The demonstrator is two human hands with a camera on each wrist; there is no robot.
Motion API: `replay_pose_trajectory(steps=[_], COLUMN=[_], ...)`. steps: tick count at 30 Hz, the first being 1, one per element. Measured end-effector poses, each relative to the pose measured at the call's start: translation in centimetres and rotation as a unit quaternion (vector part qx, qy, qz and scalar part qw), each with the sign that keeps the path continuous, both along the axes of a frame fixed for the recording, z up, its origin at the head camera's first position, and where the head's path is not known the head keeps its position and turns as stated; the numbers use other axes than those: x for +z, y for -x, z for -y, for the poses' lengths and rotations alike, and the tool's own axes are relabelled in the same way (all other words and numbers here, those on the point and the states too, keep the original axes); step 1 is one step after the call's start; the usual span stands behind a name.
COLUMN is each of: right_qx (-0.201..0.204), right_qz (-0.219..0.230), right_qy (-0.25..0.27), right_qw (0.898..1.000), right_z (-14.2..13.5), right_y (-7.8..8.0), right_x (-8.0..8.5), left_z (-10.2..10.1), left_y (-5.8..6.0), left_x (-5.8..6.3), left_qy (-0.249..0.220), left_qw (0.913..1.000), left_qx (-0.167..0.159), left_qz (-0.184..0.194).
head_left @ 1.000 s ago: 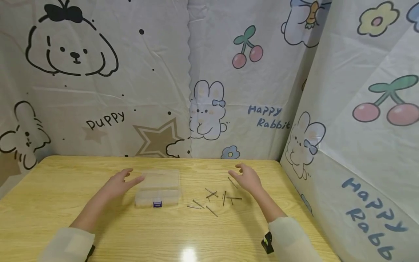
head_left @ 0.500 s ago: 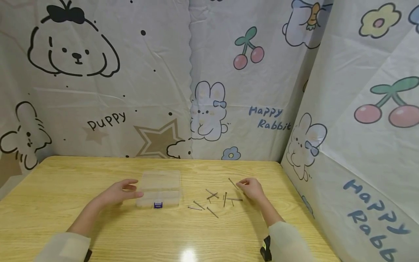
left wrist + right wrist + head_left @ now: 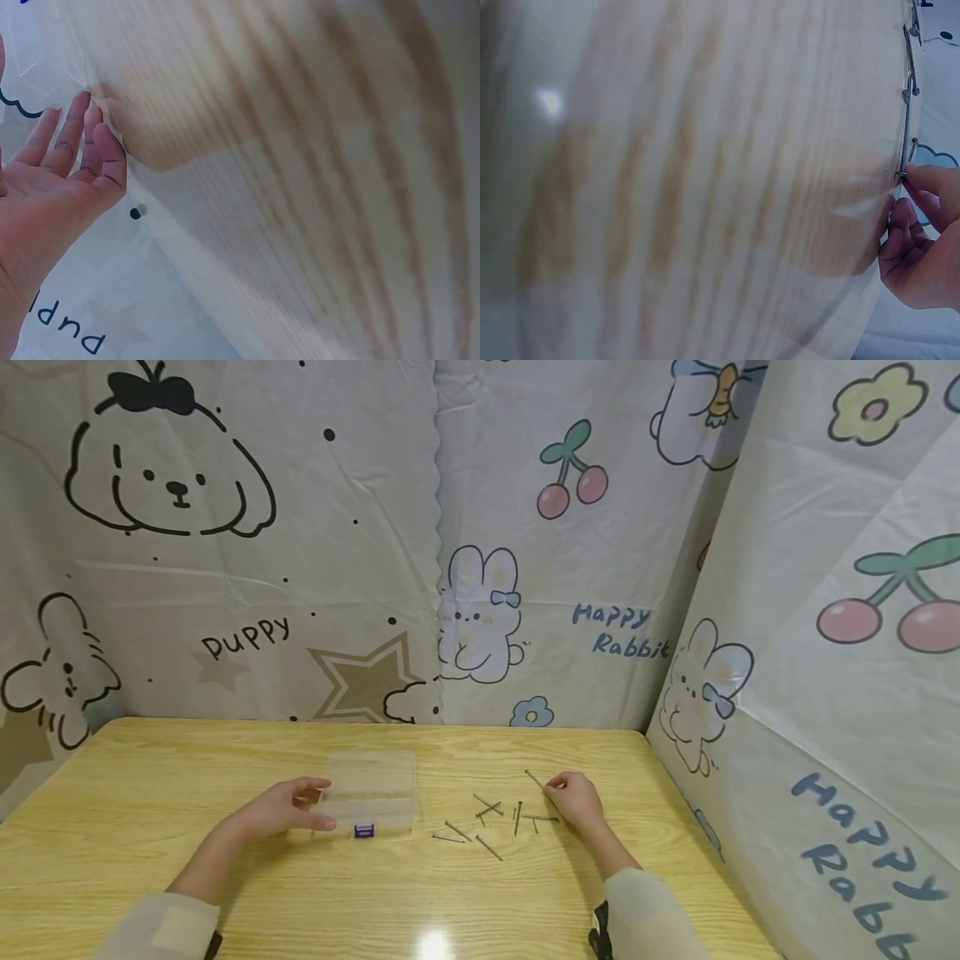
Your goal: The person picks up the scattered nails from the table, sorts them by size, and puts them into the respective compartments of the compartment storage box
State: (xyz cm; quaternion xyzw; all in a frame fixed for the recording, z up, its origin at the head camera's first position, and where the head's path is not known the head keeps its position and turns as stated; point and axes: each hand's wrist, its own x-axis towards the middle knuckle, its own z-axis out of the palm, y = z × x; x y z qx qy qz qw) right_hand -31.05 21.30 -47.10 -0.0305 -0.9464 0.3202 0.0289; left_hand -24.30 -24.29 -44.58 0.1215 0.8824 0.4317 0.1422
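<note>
A clear plastic box (image 3: 372,774) with a blue latch (image 3: 363,831) lies closed on the wooden table. My left hand (image 3: 281,808) is at its left side, thumb and fingers spread and relaxed along the edge. In the left wrist view the fingers of the left hand (image 3: 64,161) are loosely bent. To the right, several long metal screws (image 3: 489,847) lie scattered. My right hand (image 3: 576,797) pinches the near end of the farthest screw (image 3: 533,778) between thumb and fingertips. In the right wrist view, screws (image 3: 907,124) line up beyond the right hand (image 3: 922,255).
The light wooden table (image 3: 360,902) reaches back to a cloth backdrop (image 3: 360,568) printed with cartoon animals. Another printed cloth (image 3: 825,735) stands along the right edge. Black bands show at both sleeves.
The right hand has come down onto the farthest screw and closed its fingertips on it. The left hand has lowered and moved closer in to the box's left side.
</note>
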Motion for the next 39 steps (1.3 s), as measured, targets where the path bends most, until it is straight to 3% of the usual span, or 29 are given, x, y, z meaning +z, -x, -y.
replay_pose_trajectory(steps=[7, 16, 20, 39], right_qx=[-0.004, -0.005, 0.006, 0.066], right_qz=[0.013, 0.011, 0.008, -0.001], right_qy=[0.003, 0.067, 0.088, 0.092], right_qw=[1.0, 0.998, 0.996, 0.994], right_z=[0.2, 0.6, 1.1, 4.6], right_y=[-0.1, -0.2, -0.3, -1.0], right_x=[0.1, 0.6, 1.0, 3.3], left_z=[0.0, -0.1, -0.2, -0.5], left_y=[0.1, 0.2, 0.2, 0.0], left_x=[-0.2, -0.4, -0.4, -0.5], left_qy=[0.002, 0.009, 0.005, -0.007], left_qw=[1.0, 0.9999, 0.9999, 0.9999], left_qx=[-0.002, 0.008, 0.01, 0.014], left_qz=[0.0, 0.004, 0.001, -0.007])
